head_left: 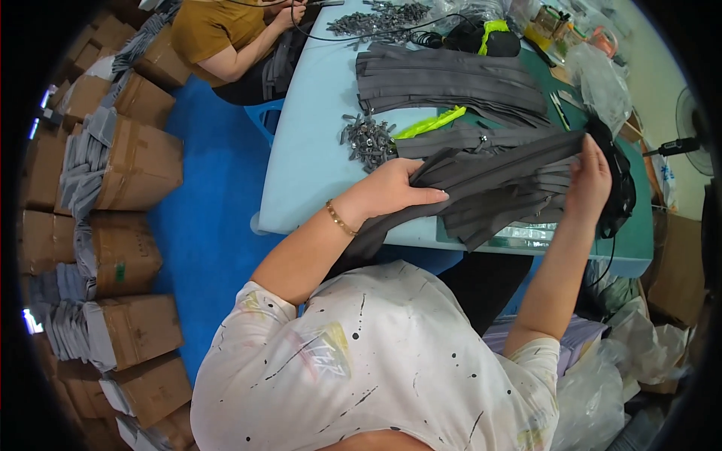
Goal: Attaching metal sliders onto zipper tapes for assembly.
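Observation:
A long dark grey zipper tape (500,167) is stretched between my two hands above the table's near edge. My left hand (395,186) is closed round one part of it with the thumb on top, and the loose end hangs down towards my lap. My right hand (590,177) pinches the other end at the right. Beneath the tape lie more dark grey tapes (481,225), spread on the table. Left of them sits a heap of small grey zipper sliders (366,143), beside a bright yellow-green strip (430,122).
A thick stack of dark grey tapes (451,79) lies farther back on the pale table (297,165). Scissors (560,110) rest on a green mat. Across the left corner, a co-worker's arm (244,56) is bent. Cardboard boxes (143,177) line the left side; a fan (688,143) stands right.

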`<state>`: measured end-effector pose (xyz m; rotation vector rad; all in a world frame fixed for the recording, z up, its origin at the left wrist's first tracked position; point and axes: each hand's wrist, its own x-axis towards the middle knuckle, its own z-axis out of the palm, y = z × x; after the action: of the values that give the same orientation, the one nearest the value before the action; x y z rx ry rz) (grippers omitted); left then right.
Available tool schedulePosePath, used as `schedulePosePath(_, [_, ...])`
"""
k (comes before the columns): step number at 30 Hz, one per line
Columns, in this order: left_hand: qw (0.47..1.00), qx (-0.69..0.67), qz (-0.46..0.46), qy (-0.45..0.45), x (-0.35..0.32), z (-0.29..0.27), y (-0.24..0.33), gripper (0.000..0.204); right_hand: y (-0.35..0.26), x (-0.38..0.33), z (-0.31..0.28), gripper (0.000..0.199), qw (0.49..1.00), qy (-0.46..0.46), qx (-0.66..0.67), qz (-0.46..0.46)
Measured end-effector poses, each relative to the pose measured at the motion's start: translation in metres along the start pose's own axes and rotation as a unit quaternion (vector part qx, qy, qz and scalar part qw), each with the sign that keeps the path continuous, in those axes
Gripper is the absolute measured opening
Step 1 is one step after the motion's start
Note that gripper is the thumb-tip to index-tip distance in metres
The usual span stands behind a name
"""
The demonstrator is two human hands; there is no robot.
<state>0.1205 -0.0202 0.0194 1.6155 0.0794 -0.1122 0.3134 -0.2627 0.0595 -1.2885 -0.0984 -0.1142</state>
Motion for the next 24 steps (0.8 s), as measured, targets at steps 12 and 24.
schedulePosePath(12, [0.963,-0.251,-0.093,-0.038,-0.011,-0.014,-0.019,0.028,0.008,-0.003,0.004,0.027,0.955,-0.102,-0.212,-0.179])
schedulePosePath(24, [0.958,-0.276,-0.069,-0.028,-0.062,-0.009,-0.026,0.028,0.059,-0.156,0.092,0.009,0.931,-0.356,-0.077,0.011])
